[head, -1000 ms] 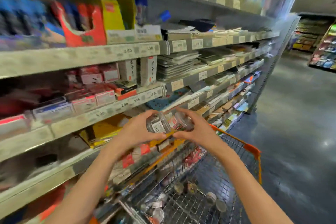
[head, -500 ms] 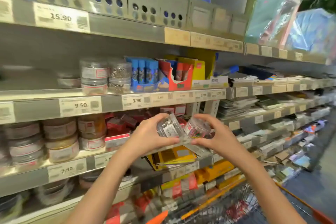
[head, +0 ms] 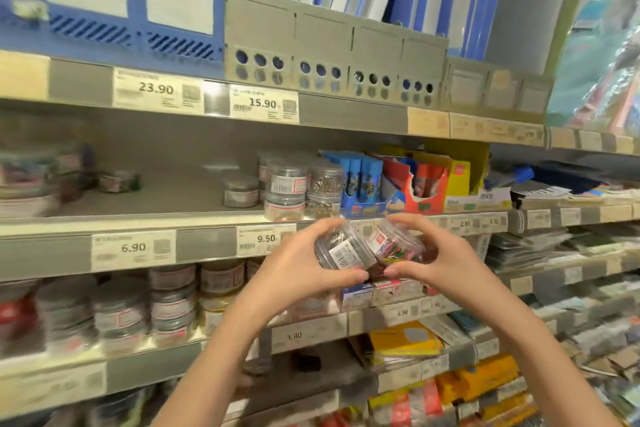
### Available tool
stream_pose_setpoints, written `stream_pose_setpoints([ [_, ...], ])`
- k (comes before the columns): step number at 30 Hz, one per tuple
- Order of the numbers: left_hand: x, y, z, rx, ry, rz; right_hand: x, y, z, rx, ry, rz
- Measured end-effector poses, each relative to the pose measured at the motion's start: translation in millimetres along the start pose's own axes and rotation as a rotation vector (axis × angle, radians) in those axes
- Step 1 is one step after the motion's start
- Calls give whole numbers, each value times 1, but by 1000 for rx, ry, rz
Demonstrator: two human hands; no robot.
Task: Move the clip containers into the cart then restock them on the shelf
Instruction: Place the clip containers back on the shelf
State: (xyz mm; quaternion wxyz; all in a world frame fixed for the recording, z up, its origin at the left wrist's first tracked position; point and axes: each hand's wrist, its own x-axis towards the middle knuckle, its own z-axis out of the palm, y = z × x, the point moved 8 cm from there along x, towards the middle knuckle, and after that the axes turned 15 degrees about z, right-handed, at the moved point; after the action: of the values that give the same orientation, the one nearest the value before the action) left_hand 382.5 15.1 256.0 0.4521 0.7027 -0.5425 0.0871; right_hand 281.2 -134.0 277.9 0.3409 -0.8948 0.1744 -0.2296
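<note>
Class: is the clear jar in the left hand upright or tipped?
Tipped. The clear plastic jar of silver clips lies sideways in the left hand, its barcode label slanted.

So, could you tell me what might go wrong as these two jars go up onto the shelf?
1. The left hand and right hand each hold a tilted jar, silver clips and coloured clips, pressed together; either could slip.
2. The stacked jars stand near the shelf edge; a nudge while placing might topple them.
3. The picture is blurred, so the 9.50 price tag could be mismatched.
</note>
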Motion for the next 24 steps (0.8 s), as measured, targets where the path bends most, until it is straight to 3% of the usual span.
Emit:
stream_pose_setpoints([
  [16, -4, -10, -144, 20, 280, 40, 23, -113, 33, -92, 126, -254],
  [24, -23, -45, -208, 217, 359, -192, 33, -166, 82, -192, 206, -348],
])
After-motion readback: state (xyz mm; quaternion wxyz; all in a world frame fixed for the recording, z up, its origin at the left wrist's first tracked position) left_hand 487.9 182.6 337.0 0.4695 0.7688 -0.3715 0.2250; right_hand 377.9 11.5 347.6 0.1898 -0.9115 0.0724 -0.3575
